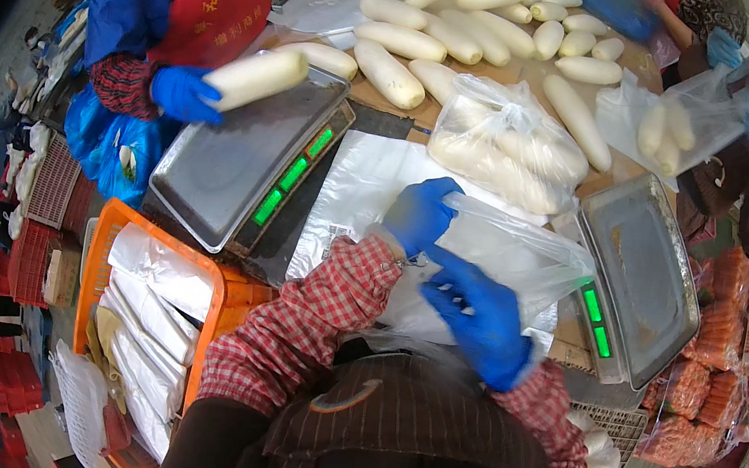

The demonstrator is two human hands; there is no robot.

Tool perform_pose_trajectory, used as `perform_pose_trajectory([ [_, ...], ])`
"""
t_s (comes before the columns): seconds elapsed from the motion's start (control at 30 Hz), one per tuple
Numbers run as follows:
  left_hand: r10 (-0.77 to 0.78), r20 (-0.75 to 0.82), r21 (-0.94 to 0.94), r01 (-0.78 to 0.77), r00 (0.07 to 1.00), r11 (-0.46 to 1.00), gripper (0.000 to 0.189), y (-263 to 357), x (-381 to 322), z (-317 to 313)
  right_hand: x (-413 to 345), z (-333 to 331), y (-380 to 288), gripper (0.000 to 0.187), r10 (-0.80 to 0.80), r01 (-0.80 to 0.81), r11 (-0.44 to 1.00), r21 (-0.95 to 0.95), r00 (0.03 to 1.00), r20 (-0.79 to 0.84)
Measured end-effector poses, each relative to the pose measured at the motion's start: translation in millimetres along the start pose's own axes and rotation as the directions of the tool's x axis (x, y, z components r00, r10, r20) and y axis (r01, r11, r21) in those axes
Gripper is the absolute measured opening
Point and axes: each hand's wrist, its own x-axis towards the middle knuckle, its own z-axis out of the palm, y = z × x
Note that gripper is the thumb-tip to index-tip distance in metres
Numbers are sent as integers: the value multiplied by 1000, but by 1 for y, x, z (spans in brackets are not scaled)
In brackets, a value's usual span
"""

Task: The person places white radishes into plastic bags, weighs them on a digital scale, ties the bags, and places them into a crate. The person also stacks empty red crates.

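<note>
My left hand [420, 215], in a blue glove, grips the edge of a clear plastic bag [516, 245] above a stack of flat white bags [368, 178]. Below and to the right of it, my right hand [482, 321], also blue-gloved, has its fingers near the bag's lower edge; whether it pinches the film is not plain. Just beyond the stack rests a tied clear bag of white radishes [513, 146]. Scales with metal trays stand at left [248, 148] and right [640, 276], their displays lit green.
Loose white radishes [480, 30] cover the far table. A co-worker at upper left holds a radish [256, 79] over the left scale; another at upper right holds a bag of radishes [666, 133]. An orange crate [215, 312] of folded bags and bagged carrots [709, 397] flank me.
</note>
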Motion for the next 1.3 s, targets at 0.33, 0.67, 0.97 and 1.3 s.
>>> perform_pose_trajectory([
  [0.33,267,143,873,-249,953,419,17,3,-18,42,30,34,13,14,-374,372,928,-31,924,-83],
  [0.67,186,166,532,-247,968,810,26,-37,-58,-6,60,-15,21,33,-197,191,980,-52,964,-179],
  [0.97,31,113,755,-106,993,647,52,-79,-90,-12,214,-53,142,74,7,-287,625,-726,932,-362],
  [1.3,301,115,823,-260,947,504,48,-103,-76,-3,250,-66,121,26,-233,220,972,-81,880,-415],
])
